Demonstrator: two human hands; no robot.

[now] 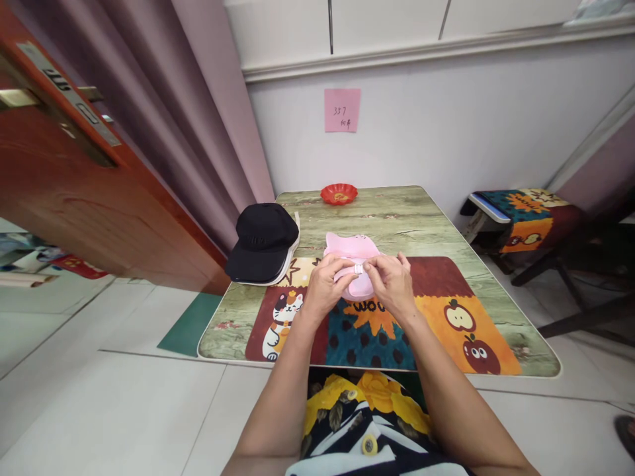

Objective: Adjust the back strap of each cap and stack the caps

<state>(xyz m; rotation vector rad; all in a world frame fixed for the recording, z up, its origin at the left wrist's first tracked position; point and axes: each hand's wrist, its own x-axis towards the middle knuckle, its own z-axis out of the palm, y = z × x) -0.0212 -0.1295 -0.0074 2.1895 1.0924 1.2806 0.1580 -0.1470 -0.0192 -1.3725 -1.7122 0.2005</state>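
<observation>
A pink cap (351, 246) lies on the patterned mat in front of me, its opening and a strap towards me. At the strap is a small white piece (358, 269), too small to tell whether it is a buckle or a label. My left hand (323, 283) pinches the strap on the left of this piece. From the other side my right hand (391, 283) pinches the strap close to the piece, thumb and fingers together. The fingers hide part of the cap's rim.
A black cap (265, 235) rests on a white one (290, 268) at the table's left edge. A red scalloped dish (338, 194) stands near the wall. Under everything is a colourful mat (446, 284) on the wood-patterned table (377, 211). To the right stands a stool (526, 211).
</observation>
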